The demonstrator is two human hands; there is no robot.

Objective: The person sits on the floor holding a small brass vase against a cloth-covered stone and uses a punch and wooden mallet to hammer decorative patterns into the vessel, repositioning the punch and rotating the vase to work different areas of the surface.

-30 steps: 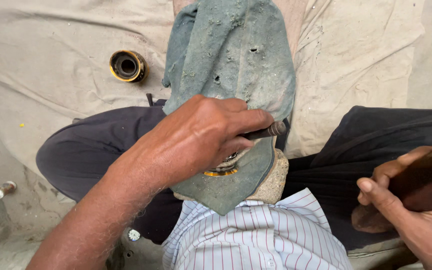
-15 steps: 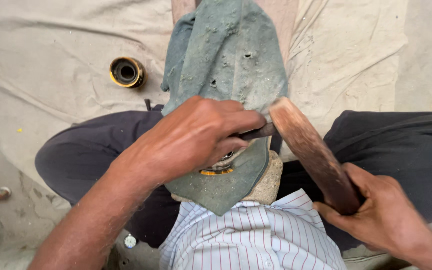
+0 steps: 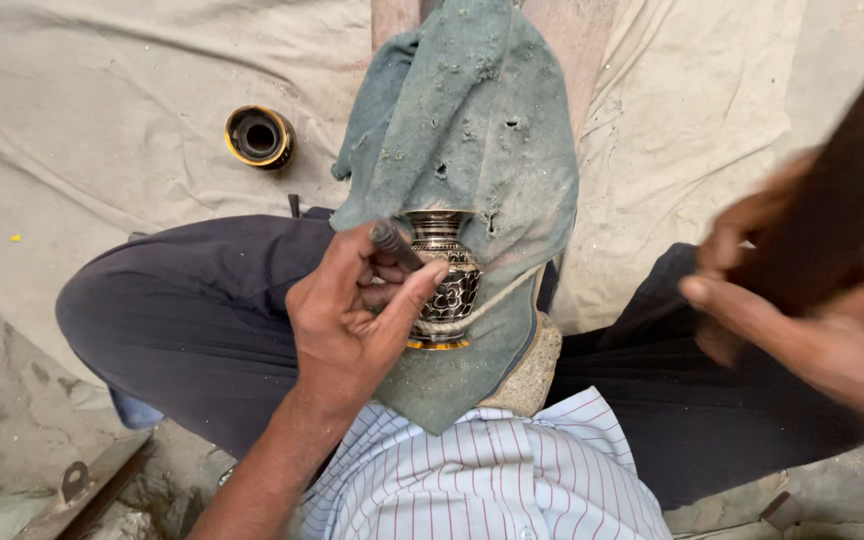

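Vase (image 3: 442, 280), small, dark, engraved, lies on its side on the green cloth (image 3: 472, 120) over your lap. Your left hand (image 3: 352, 320) curls round it, thumb across the belly, fingers pinching a thin dark tool (image 3: 392, 243) at the neck. Your right hand (image 3: 802, 310) is raised well apart, closed on a brown wooden handle (image 3: 842, 220) (blurred). Likely risk: the round body rolls under a blow, or the tool tip skids across the pattern. Another dark round piece (image 3: 259, 137) sits on the canvas (image 3: 102, 120).
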